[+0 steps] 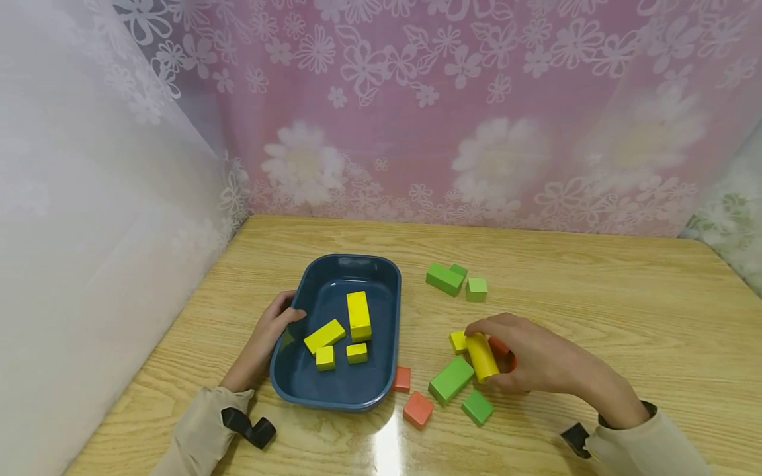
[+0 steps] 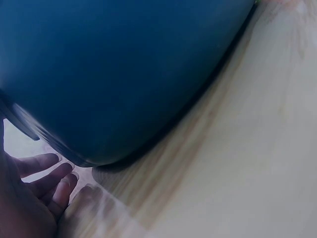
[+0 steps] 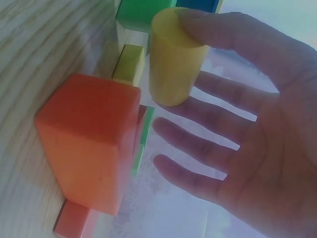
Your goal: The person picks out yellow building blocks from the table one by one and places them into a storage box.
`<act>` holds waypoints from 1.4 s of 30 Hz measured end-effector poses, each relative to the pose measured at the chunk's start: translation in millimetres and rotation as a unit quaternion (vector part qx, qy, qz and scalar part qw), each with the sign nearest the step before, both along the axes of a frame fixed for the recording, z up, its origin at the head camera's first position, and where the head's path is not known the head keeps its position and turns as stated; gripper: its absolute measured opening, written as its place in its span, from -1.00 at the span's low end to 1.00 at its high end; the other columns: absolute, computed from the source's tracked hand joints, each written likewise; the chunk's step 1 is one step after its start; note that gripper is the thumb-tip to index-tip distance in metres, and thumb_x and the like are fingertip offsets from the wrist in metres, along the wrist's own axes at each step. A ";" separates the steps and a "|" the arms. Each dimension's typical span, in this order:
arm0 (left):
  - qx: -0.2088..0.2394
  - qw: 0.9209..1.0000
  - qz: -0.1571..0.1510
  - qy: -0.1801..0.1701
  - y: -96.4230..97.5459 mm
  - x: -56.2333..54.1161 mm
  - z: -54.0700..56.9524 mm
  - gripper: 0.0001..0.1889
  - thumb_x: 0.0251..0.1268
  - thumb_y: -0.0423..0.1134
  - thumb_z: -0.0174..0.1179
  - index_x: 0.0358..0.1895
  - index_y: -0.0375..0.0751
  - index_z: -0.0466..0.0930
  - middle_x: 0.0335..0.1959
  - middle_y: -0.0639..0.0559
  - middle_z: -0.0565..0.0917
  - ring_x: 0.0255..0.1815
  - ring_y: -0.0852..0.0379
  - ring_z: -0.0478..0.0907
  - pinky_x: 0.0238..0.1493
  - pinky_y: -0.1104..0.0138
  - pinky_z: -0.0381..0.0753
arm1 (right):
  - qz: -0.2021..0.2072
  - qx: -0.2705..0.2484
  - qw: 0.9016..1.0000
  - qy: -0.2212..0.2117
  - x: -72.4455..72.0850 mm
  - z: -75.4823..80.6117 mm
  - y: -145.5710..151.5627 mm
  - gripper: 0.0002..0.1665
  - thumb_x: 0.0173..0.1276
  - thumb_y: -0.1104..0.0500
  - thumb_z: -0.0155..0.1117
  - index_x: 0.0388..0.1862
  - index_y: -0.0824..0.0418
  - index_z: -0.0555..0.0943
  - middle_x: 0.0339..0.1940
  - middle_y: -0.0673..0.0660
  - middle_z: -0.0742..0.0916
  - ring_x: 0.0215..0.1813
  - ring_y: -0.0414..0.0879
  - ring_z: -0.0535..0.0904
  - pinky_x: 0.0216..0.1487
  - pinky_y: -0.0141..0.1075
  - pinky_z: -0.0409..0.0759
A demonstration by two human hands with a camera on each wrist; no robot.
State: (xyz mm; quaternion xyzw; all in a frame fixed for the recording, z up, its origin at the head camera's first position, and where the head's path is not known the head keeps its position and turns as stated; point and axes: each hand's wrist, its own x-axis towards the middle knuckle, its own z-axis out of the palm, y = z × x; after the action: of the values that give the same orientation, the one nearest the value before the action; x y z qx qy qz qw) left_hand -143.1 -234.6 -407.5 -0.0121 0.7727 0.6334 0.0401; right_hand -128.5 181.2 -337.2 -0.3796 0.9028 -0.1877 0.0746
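Note:
My left hand [image 1: 270, 334] grips the left side of a dark blue tray [image 1: 394, 317], its thumb over the rim and the fingers outside. Only the tray's outer wall [image 2: 114, 84] and those fingers [image 2: 62, 186] show in the left wrist view. Inside the tray lie several yellow blocks, among them a tall one [image 1: 358, 314] and a flat one [image 1: 324, 336]. My right hand [image 1: 538, 354] pinches a yellow cylinder [image 1: 481, 358] between thumb and fingers, at its two ends. A red block [image 3: 89, 139] stands close by, partly hidden behind the hand in the head view.
A small yellow block [image 1: 457, 342] sits beside the cylinder. Nearer me are a long green block [image 1: 450, 381], a green cube [image 1: 477, 407] and red blocks [image 1: 418, 410] by the tray's right edge. More green blocks [image 1: 444, 279] lie farther back, before a floral curtain [image 1: 417, 132].

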 end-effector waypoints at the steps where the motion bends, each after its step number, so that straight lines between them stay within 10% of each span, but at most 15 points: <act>1: -0.001 1.000 0.000 0.000 0.0 0.0 0.1 -0.50 0.35 -0.22 -0.02 0.34 -0.24 0.27 0.26 -0.19 0.38 0.15 -0.08 0.34 0.18 0.19 0.32 | 0.001 -0.001 1.000 0.003 0.2 -0.1 0.2 -0.28 0.08 -0.13 0.48 0.17 0.14 0.52 -0.07 -0.05 0.60 -0.17 -0.12 0.41 -0.22 -0.27 0.45; 9: -0.005 1.000 0.006 0.003 0.9 -0.1 0.8 -0.50 0.34 -0.22 -0.02 0.33 -0.26 0.28 0.25 -0.20 0.38 0.15 -0.07 0.33 0.20 0.18 0.28 | 0.036 -0.046 0.998 0.019 -1.9 -1.9 -0.5 -0.53 0.22 0.09 0.40 0.14 -0.01 0.60 0.08 0.05 0.56 -0.09 -0.11 0.47 -0.21 -0.29 0.52; 13: -0.007 1.000 0.004 0.004 1.2 -0.2 0.9 -0.50 0.35 -0.22 -0.01 0.33 -0.26 0.28 0.25 -0.20 0.39 0.14 -0.06 0.34 0.19 0.19 0.28 | 0.057 -0.173 0.981 -0.070 -2.7 -0.2 1.5 -0.61 0.39 0.21 0.21 0.18 -0.03 0.58 0.23 0.11 0.47 0.14 -0.07 0.43 -0.05 -0.19 0.54; 16: -0.004 1.000 0.002 0.003 1.1 -0.1 1.2 -0.50 0.35 -0.21 -0.01 0.33 -0.25 0.28 0.24 -0.19 0.38 0.14 -0.06 0.34 0.19 0.19 0.29 | 0.056 -0.268 0.942 -0.194 -4.5 2.4 1.9 -0.60 0.51 0.28 -0.03 0.27 0.07 0.48 0.22 0.19 0.48 0.13 -0.10 0.47 -0.07 -0.22 0.53; 22: -0.005 1.000 0.000 -0.004 0.1 -0.2 -0.2 -0.50 0.35 -0.19 0.00 0.33 -0.23 0.28 0.25 -0.17 0.38 0.15 -0.06 0.34 0.19 0.19 0.30 | 0.030 -0.363 0.834 -0.415 -9.8 2.8 -1.8 -0.53 0.63 0.03 -0.52 0.22 0.13 0.32 -0.17 0.20 0.45 -0.36 -0.03 0.40 -0.33 -0.21 0.43; 25: -0.005 1.000 0.002 -0.005 -0.3 -0.3 -1.0 -0.50 0.35 -0.19 0.00 0.33 -0.22 0.28 0.24 -0.17 0.38 0.15 -0.07 0.34 0.19 0.18 0.29 | 0.018 -0.379 0.808 -0.451 -10.8 0.3 -4.0 -0.52 0.62 -0.04 -0.55 0.13 0.12 0.33 -0.15 0.17 0.43 -0.38 -0.09 0.36 -0.34 -0.26 0.40; 32: -0.005 1.000 0.002 -0.003 0.1 -1.0 -0.7 -0.50 0.35 -0.19 0.00 0.34 -0.23 0.28 0.23 -0.17 0.39 0.13 -0.06 0.34 0.17 0.20 0.31 | 0.056 -0.357 0.832 -0.421 -9.2 -4.9 -5.5 -0.42 0.59 -0.06 -0.64 0.15 0.28 0.26 -0.31 0.14 0.41 -0.44 -0.08 0.30 -0.42 -0.23 0.33; 37: -0.004 1.000 0.001 -0.001 0.6 -0.5 0.0 -0.50 0.35 -0.20 -0.01 0.33 -0.23 0.28 0.23 -0.18 0.39 0.13 -0.05 0.34 0.17 0.21 0.31 | 0.085 -0.355 0.832 -0.417 -6.4 -4.7 -7.5 -0.55 0.63 0.05 -0.54 0.03 0.34 0.26 -0.36 0.13 0.41 -0.52 0.05 0.20 -0.47 -0.19 0.31; 42: -0.006 1.000 0.004 -0.008 0.1 0.2 0.3 -0.50 0.35 -0.21 -0.01 0.34 -0.24 0.27 0.24 -0.19 0.38 0.14 -0.06 0.34 0.17 0.22 0.32 | 0.093 -0.356 0.861 -0.351 -6.5 -3.1 -20.9 -0.69 0.62 0.21 -0.42 -0.05 0.42 0.25 -0.35 0.38 0.42 -0.51 0.11 0.27 -0.48 -0.17 0.41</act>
State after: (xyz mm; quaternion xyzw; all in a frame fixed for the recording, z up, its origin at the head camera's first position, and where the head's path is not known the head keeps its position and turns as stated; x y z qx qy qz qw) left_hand -142.9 -234.5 -407.2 -0.0204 0.7761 0.6288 0.0438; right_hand -135.0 160.4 -340.3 -0.3715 0.6492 -0.6094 0.2629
